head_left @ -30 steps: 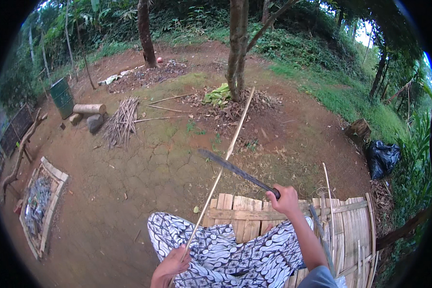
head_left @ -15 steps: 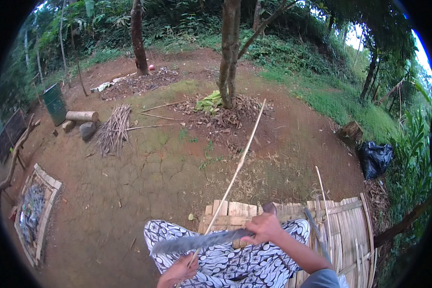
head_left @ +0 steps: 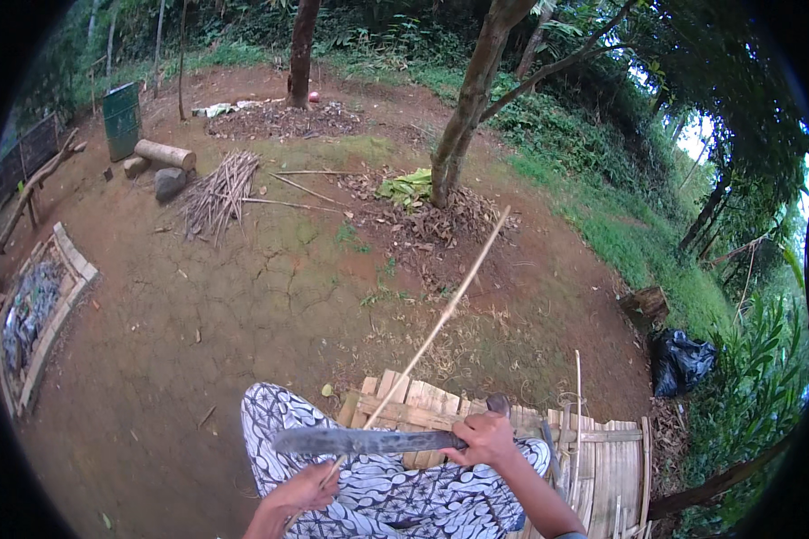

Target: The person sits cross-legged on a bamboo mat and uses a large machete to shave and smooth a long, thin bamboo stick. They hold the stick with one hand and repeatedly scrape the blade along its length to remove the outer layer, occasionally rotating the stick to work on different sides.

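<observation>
My right hand (head_left: 487, 438) is closed round the dark handle of a machete (head_left: 360, 441). Its broad grey blade points left over my lap and crosses a long, pale bamboo stick (head_left: 440, 325); whether the edge touches the stick I cannot tell. Near its lower end, my left hand (head_left: 309, 488) grips that stick, which slants up and away to the right over the ground. Beneath both hands lies patterned black-and-white cloth (head_left: 395, 503) over my legs. A split-bamboo platform (head_left: 607, 458) is under me.
Another thin stick (head_left: 578, 395) and a grey blade-like strip (head_left: 553, 454) rest on the platform at right. Ahead stand a tree (head_left: 463, 117), a pile of sticks (head_left: 225, 193), a log (head_left: 165, 154) and a green drum (head_left: 122, 121). A black plastic bag (head_left: 681, 361) lies right.
The view has turned and tilted, so the scene sits differently. The machete blade, blurred before, now shows sharply and lies more level across the stick. Both hands keep their grips.
</observation>
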{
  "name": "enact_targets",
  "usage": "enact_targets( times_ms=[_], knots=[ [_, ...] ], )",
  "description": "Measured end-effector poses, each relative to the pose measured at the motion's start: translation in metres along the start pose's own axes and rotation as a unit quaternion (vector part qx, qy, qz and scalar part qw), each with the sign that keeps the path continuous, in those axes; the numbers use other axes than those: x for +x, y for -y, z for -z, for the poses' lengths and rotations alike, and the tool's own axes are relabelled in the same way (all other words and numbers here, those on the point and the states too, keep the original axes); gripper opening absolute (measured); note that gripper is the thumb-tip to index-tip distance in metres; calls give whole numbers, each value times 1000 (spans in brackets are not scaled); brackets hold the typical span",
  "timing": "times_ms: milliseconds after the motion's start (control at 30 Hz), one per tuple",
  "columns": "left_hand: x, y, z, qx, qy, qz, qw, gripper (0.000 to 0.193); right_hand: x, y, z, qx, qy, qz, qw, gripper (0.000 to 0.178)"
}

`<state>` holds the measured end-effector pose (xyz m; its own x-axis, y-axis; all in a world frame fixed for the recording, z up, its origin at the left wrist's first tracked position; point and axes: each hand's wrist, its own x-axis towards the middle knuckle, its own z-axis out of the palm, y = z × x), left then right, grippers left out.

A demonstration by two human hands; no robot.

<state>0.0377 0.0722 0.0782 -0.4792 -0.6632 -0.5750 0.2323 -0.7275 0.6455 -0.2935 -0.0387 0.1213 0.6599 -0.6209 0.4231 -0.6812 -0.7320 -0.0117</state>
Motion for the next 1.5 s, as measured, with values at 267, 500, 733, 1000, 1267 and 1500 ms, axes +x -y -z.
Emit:
enact_targets(
  times_ms=[267,500,733,1000,1267,1500],
  knots=[
    [-34,-12,4,-44,-39,-8,998,46,10,-82,6,-4,-110,-399,910,35],
    [-5,-18,-3,23,-47,-68,996,47,13,-15,6,25,-38,-129,991,35],
    [-11,-1,-2,253,-189,-166,934,43,26,-48,-9,12,-39,-90,995,40],
    [-25,0,-2,238,-183,-113,947,45,18,-90,-22,74,-104,-418,900,45],
    [3,-10,-8,193,-133,-125,964,41,10,17,-27,28,-45,-27,998,42],
    [-1,16,15,155,-141,-162,964,40,26,-57,-20,3,-16,-92,996,46]
  ],
)
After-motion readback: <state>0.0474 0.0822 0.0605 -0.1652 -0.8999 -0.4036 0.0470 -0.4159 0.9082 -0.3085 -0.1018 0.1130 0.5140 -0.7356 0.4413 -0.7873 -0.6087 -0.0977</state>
